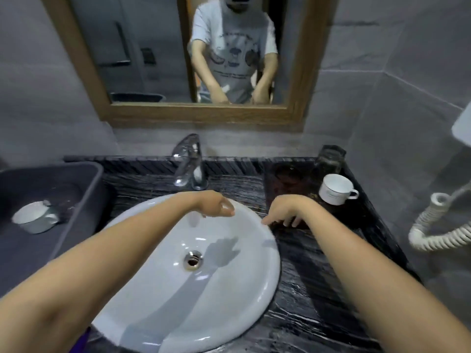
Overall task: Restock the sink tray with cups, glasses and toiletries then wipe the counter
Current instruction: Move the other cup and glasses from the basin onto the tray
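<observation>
Tray (288,182): dark brown, flat on black marbled counter (311,276), right of white basin (163,309), back corner by wall. On tray, white cup (334,188) upright, handle to right, near right edge; behind cup, clear glass (330,159), blurred, at far corner. Second white cup (35,216) inside grey tub (84,197) on left of counter, well apart from tray.

Left hand (216,206) over far rim of basin, fingers curled loosely, nothing visibly held. Right hand (285,210) at front left edge of tray, fingers (270,220) pointing down and spread, tips touching or just above tray edge, cannot tell which; no object gripped.

Chrome tap (188,161) behind basin, centred. Wood-framed mirror (201,113) above. Coiled white cord (433,225) hanging at right wall.
</observation>
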Tool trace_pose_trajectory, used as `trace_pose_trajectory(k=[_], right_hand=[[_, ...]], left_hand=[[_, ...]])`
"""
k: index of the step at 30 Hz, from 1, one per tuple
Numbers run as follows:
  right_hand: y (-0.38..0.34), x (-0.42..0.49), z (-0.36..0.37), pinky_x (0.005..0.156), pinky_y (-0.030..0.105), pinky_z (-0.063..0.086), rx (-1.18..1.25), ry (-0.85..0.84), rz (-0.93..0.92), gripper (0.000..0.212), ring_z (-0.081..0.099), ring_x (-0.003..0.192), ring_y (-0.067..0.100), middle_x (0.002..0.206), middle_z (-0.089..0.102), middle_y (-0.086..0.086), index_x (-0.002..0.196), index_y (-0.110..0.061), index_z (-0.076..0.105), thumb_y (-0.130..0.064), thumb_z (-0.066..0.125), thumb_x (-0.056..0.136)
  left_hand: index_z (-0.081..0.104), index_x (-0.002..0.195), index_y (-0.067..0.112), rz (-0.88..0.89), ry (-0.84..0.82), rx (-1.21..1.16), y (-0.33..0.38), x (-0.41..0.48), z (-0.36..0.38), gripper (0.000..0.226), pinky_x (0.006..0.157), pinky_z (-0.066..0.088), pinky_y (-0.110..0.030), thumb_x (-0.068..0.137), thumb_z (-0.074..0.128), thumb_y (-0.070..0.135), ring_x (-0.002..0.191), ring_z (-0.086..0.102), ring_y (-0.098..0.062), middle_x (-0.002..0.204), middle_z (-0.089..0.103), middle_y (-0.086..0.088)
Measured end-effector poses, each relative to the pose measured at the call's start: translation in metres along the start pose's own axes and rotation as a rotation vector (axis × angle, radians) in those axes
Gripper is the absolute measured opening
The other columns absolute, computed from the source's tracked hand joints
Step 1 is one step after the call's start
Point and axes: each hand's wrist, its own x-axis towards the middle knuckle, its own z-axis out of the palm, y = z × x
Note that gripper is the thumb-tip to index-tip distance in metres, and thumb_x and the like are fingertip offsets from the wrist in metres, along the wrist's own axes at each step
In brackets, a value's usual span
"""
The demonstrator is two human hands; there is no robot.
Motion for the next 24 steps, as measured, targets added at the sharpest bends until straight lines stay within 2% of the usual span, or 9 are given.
trace_pose_trajectory(k=[2, 4, 7, 10, 14, 17, 19, 21, 24], right_hand=[[-0.034, -0.001, -0.01, 0.075, 0.035, 0.05, -0.013, -0.081, -0.053, 0.05, 0.06, 0.081, 0.025, 0.095, 0.062, 0.007, 0.116, 0.0, 0.058, -0.038, 0.065, 0.084], [-0.072, -0.003, -0.018, 0.078, 0.036, 0.052, -0.081, -0.149, -0.127, 0.048, 0.063, 0.08, 0.025, 0.096, 0.065, 0.006, 0.119, -0.004, 0.057, -0.035, 0.066, 0.084], [-0.135, -0.005, -0.025, 0.075, 0.032, 0.055, -0.202, -0.243, -0.243, 0.035, 0.067, 0.088, 0.023, 0.105, 0.068, 0.006, 0.111, -0.011, 0.062, -0.033, 0.067, 0.084], [-0.209, -0.013, -0.024, 0.07, 0.029, 0.056, -0.318, -0.313, -0.334, 0.019, 0.069, 0.094, 0.024, 0.103, 0.071, 0.005, 0.099, -0.018, 0.066, -0.029, 0.068, 0.083], [-0.305, -0.022, -0.007, 0.091, 0.042, 0.053, -0.381, -0.332, -0.452, 0.017, 0.068, 0.094, 0.026, 0.095, 0.073, 0.005, 0.097, -0.016, 0.066, -0.024, 0.069, 0.083], [-0.368, -0.021, 0.015, 0.084, 0.036, 0.054, -0.377, -0.352, -0.521, 0.01, 0.067, 0.082, 0.02, 0.079, 0.073, 0.001, 0.093, -0.013, 0.064, -0.019, 0.066, 0.085], [-0.403, -0.017, 0.031, 0.082, 0.033, 0.054, -0.381, -0.354, -0.547, 0.011, 0.066, 0.081, 0.02, 0.085, 0.07, 0.004, 0.095, -0.01, 0.064, -0.017, 0.065, 0.086], [-0.431, -0.007, 0.048, 0.082, 0.035, 0.056, -0.374, -0.326, -0.557, 0.024, 0.067, 0.084, 0.022, 0.091, 0.069, 0.007, 0.104, -0.005, 0.065, -0.019, 0.067, 0.085], [-0.457, 0.017, 0.076, 0.086, 0.039, 0.055, -0.288, -0.213, -0.528, 0.035, 0.064, 0.088, 0.027, 0.094, 0.067, 0.013, 0.111, 0.003, 0.062, -0.019, 0.069, 0.084]], left_hand=[[0.051, 0.128, 0.026, -0.066, -0.079, -0.137, -0.025, -0.032, -0.015, 0.041, 0.084, 0.055, -0.036, 0.091, 0.048, 0.042, 0.104, 0.061, -0.019, 0.122, 0.061, -0.004], [0.05, 0.129, 0.023, -0.117, -0.09, -0.212, -0.053, -0.067, -0.028, 0.042, 0.081, 0.056, -0.035, 0.091, 0.048, 0.041, 0.104, 0.061, -0.018, 0.115, 0.061, -0.002], [0.054, 0.125, 0.021, -0.186, -0.068, -0.278, -0.099, -0.125, -0.045, 0.042, 0.079, 0.057, -0.034, 0.09, 0.05, 0.043, 0.102, 0.062, -0.015, 0.108, 0.064, 0.001], [0.06, 0.116, 0.021, -0.278, -0.035, -0.346, -0.152, -0.186, -0.056, 0.036, 0.078, 0.057, -0.038, 0.088, 0.054, 0.043, 0.093, 0.064, -0.015, 0.1, 0.067, 0.001], [0.06, 0.117, 0.017, -0.453, 0.017, -0.399, -0.226, -0.254, -0.053, 0.037, 0.067, 0.056, -0.03, 0.09, 0.053, 0.04, 0.095, 0.063, -0.017, 0.101, 0.066, -0.001], [0.055, 0.123, 0.022, -0.554, 0.034, -0.419, -0.276, -0.286, -0.037, 0.039, 0.07, 0.055, -0.032, 0.09, 0.051, 0.043, 0.103, 0.061, -0.017, 0.104, 0.064, 0.0], [0.053, 0.125, 0.022, -0.61, 0.042, -0.425, -0.306, -0.298, -0.021, 0.042, 0.076, 0.055, -0.036, 0.089, 0.051, 0.044, 0.099, 0.062, -0.016, 0.1, 0.063, 0.002], [0.053, 0.126, 0.021, -0.659, 0.074, -0.439, -0.334, -0.302, -0.003, 0.045, 0.079, 0.055, -0.036, 0.088, 0.053, 0.045, 0.092, 0.061, -0.015, 0.099, 0.061, 0.002], [0.046, 0.133, 0.017, -0.708, 0.157, -0.435, -0.37, -0.297, 0.026, 0.056, 0.086, 0.052, -0.036, 0.086, 0.056, 0.046, 0.109, 0.056, -0.021, 0.125, 0.056, -0.005]])
